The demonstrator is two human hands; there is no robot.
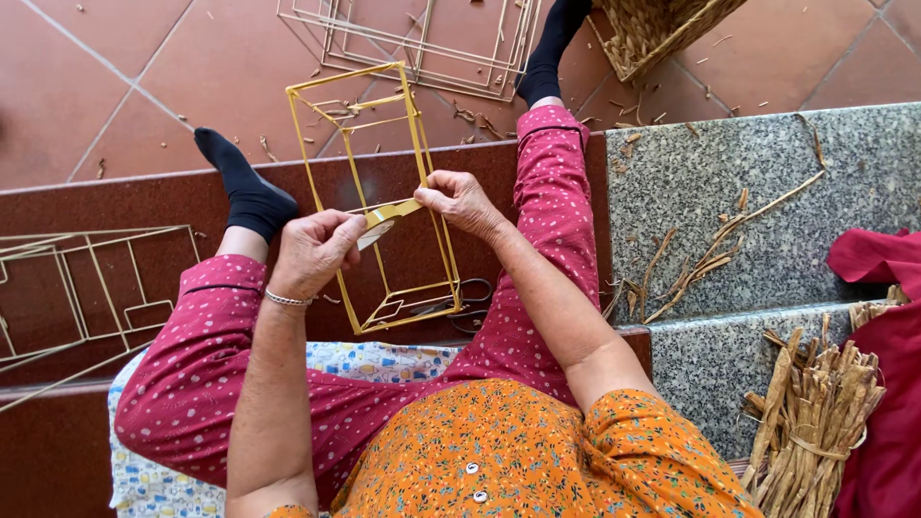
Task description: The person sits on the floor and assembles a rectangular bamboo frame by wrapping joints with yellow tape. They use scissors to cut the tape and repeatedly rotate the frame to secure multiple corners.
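Item, frame centre: yellow wire frame [384, 206] stood over the lap, left hand [315, 251] and right hand [462, 201] each pinching the tan strip [391, 213]; winding likely best kept taut, flat, overlapping.

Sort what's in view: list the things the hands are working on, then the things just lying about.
In hand:
left hand
right hand
yellow wire frame
tan strip

Lying about:
scissors
dried leaf bundle
wicker basket
spare wire frames
red cloth
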